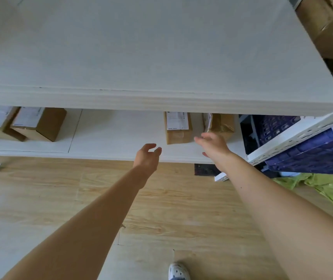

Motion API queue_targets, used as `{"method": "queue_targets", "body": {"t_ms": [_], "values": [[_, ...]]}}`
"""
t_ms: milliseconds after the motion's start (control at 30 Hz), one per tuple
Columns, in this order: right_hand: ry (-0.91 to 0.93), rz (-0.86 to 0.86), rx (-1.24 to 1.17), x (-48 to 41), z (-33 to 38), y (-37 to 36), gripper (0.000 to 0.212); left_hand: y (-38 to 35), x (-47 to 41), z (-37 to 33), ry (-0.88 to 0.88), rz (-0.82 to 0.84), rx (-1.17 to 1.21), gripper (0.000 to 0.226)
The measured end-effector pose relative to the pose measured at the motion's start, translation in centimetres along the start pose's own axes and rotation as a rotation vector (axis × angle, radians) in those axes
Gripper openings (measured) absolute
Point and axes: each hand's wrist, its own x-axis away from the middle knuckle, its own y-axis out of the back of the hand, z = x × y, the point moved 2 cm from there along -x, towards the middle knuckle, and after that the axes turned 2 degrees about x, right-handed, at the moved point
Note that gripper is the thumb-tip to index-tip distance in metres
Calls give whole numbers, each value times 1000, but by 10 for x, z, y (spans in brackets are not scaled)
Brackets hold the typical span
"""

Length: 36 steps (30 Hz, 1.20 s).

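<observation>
The step in hand looks like a two-handed reach for the small brown cardboard box with a white shipping label point(178, 127). It stands on the lower white shelf board point(121, 134), with its far end tucked under the upper white shelf board point(141, 47).

The left hand point(148, 155) hovers just in front of the box and to its left. Its fingers are loosely curved and it grasps nothing. The right hand point(214, 144) is just to the right of the box, fingers spread and released, and it also holds nothing. It partly covers a tape-wrapped brown parcel point(221, 123) that stands close beside the box on that side. Neither hand appears to touch the box yet.

The next move probably calls for:
- bringing both palms in against the box's left and right sides
- slipping the right fingers into the narrow gap between box and parcel without nudging the parcel
- drawing the box forward, low enough to clear the shelf above.

Two brown cardboard boxes point(38, 124) sit well to the left of the box, and a dark blue plastic crate point(312, 154) lies far to its right.
</observation>
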Motion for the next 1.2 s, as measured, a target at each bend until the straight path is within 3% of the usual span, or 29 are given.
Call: {"method": "queue_targets", "body": {"t_ms": [233,667,867,1200], "values": [[-12,72,-35,-72,-17,-25,73,-26,-79,-1,-21,19,57,46],[-1,107,-155,-136,-20,-51,51,-57,-158,2,8,83,120,56],[-55,150,-186,-109,-24,-48,46,-55,-131,6,76,71,144,52],[-167,307,-209,18,-11,-36,39,-13,5,16,183,74,198,53]]}}
